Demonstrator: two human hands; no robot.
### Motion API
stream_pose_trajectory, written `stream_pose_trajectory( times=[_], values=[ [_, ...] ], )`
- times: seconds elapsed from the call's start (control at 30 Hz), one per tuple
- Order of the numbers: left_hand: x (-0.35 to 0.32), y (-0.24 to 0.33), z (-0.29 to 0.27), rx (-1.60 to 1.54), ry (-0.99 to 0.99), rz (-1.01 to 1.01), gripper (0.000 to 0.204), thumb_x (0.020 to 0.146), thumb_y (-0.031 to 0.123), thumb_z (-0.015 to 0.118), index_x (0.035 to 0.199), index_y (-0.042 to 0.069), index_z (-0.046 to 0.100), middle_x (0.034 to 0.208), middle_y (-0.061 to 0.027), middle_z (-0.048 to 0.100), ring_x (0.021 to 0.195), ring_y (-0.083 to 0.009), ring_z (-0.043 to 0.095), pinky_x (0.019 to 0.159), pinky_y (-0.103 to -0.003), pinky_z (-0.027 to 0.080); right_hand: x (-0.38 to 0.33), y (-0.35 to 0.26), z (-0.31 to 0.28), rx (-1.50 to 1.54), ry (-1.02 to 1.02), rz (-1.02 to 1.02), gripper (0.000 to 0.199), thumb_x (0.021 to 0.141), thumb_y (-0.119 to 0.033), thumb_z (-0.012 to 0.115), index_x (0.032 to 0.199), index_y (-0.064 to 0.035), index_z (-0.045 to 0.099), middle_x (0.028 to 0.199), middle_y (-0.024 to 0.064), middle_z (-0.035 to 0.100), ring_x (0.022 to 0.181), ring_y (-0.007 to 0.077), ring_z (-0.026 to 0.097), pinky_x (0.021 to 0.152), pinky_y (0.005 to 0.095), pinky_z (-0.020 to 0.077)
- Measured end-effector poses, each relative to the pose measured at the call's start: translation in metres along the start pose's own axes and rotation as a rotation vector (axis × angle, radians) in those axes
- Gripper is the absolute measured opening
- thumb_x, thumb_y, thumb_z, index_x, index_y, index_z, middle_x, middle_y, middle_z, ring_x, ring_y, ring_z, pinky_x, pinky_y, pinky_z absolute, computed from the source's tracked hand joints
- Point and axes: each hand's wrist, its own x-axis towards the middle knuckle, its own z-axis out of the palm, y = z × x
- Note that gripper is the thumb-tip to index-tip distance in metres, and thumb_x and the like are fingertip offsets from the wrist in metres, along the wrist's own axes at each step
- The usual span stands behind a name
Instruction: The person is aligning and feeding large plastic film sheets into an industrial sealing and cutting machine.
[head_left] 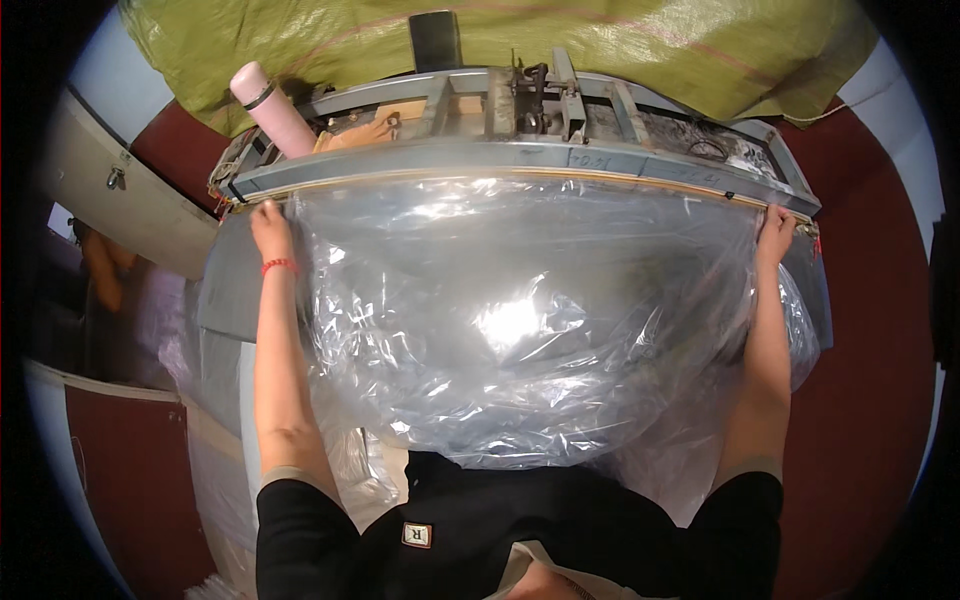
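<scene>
A wide sheet of clear plastic film (440,290) is stretched between my hands, its far edge along a long metal frame. My left hand (271,232), with a red bead bracelet on the wrist, is closed at the film's far left corner. At the far right corner my right hand (776,236) pinches the film's edge. Both hands are close to the thin tan strip (480,172) that runs along the front of the grey metal frame (400,160). The film's near part hangs crumpled and shiny toward my body.
A pink bottle (272,112) leans on the frame's left side. Behind the frame a dark phone-like slab (434,40) rests against a yellow-green woven sheet (640,40). A black clamp-like fitting (538,95) sits inside the frame. At left are a door with a padlock (115,178) and more plastic.
</scene>
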Motion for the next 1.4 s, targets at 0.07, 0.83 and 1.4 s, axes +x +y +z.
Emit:
stream_pose_trajectory(
  times=[0.07,0.83,1.4],
  values=[
    [-0.004,-0.005,-0.025,0.520,-0.443,0.198,0.034,0.085,0.027,0.043,0.074,-0.002,0.058,0.079,-0.0171,0.059,0.078,-0.0315,0.054,0.071,-0.034,0.042,-0.022,-0.011,-0.008,-0.022,-0.078,-0.213,0.021,0.077,-0.019,0.059,0.084,-0.0004,0.054,0.076,0.0065,0.056,0.070,0.0123,0.052,0.066,0.0243,0.0415],
    [-0.137,0.135,-0.120,-0.826,-0.991,-0.415,0.023,0.082,0.025,0.054,0.090,0.004,0.059,0.089,-0.0022,0.057,0.079,-0.0077,0.052,0.054,-0.017,0.036,-0.247,-0.290,0.067,0.458,-1.189,-0.686,0.034,0.070,-0.012,0.065,0.101,-0.0036,0.054,0.097,0.0072,0.055,0.091,0.0177,0.052,0.077,0.0268,0.0409],
    [-0.158,0.145,-0.128,-1.027,-0.904,-0.612,0.020,0.085,0.020,0.049,0.092,0.002,0.055,0.088,-0.0118,0.060,0.046,-0.0041,0.036,0.043,-0.015,0.029,-0.317,-0.325,0.095,0.793,-1.388,-0.113,0.014,0.080,-0.011,0.055,0.082,0.0024,0.060,0.068,0.0031,0.058,0.064,0.0078,0.054,0.058,0.0206,0.0434]
  ],
)
